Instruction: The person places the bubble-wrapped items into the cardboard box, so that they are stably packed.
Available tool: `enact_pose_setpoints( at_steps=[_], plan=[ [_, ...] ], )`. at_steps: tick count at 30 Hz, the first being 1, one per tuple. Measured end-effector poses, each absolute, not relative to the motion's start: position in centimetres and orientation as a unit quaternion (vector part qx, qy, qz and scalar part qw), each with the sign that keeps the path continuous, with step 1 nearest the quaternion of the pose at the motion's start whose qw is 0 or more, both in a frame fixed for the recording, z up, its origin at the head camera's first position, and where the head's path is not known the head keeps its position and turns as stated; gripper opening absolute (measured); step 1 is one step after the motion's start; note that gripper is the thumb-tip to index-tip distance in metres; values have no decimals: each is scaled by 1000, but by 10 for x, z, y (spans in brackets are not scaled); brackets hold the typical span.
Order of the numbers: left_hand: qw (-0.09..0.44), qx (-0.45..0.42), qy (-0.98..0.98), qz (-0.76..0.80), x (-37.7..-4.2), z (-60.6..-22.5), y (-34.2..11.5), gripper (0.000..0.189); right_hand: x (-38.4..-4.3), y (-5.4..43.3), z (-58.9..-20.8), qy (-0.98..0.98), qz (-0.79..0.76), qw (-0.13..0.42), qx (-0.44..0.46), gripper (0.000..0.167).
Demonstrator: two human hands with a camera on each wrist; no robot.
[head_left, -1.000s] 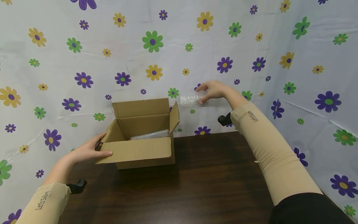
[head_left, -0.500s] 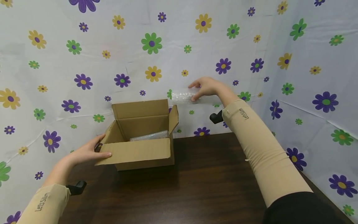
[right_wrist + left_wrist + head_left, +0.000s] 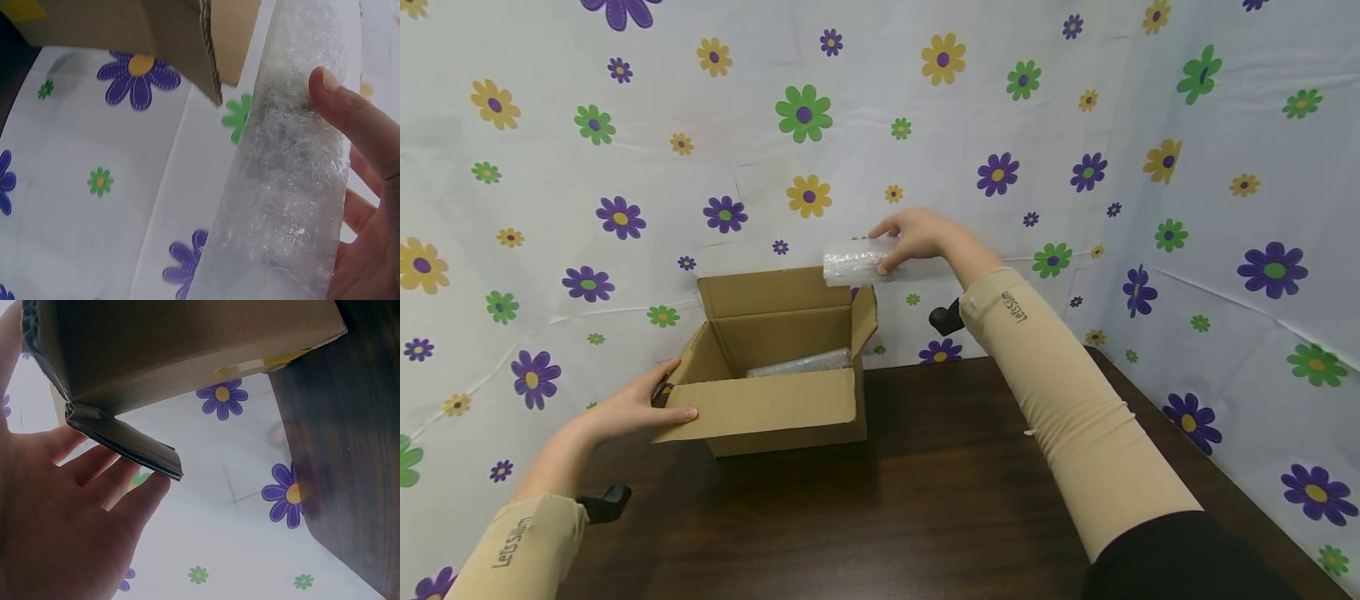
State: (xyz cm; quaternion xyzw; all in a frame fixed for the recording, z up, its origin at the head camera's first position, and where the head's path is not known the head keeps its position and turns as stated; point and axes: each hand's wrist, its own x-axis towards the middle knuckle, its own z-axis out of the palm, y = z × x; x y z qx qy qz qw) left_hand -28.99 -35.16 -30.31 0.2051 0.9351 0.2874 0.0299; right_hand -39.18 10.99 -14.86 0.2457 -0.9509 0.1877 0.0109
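Observation:
My right hand (image 3: 917, 233) grips a clear roll of bubble wrap (image 3: 850, 263), thumb on the near side and fingers behind. The roll lies roughly level, its left end above the back right corner of an open cardboard box (image 3: 790, 436). In the right wrist view the bubble wrap (image 3: 281, 187) stretches past the thumb along the palm. My left hand (image 3: 632, 407) holds the box at its front left corner, thumb on the front flap (image 3: 767, 406) and fingers at the left flap. Inside the box a bubble-wrapped item (image 3: 805, 363) leans, partly hidden by the front flap.
The box stands on a dark wooden table (image 3: 940, 483), near its back edge. A white sheet with printed flowers (image 3: 737, 108) hangs behind and to the right. The right flap (image 3: 864, 317) of the box sticks up beneath the roll.
The right hand has carried the bubble wrap leftward, from beside the box to above its back right corner. The left hand and the box have stayed in place.

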Motion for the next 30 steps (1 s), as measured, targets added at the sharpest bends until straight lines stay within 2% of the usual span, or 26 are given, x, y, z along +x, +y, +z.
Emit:
enact_pose_setpoints(
  at_steps=[12,30],
  plan=[
    [27,207,932,296,-287,-302,-349,101,-381,74,-148,-945,180,33,270,66],
    [34,193,936,293,-285,-303,-350,102,-390,39,-162,-932,205,24,298,67]
  ],
)
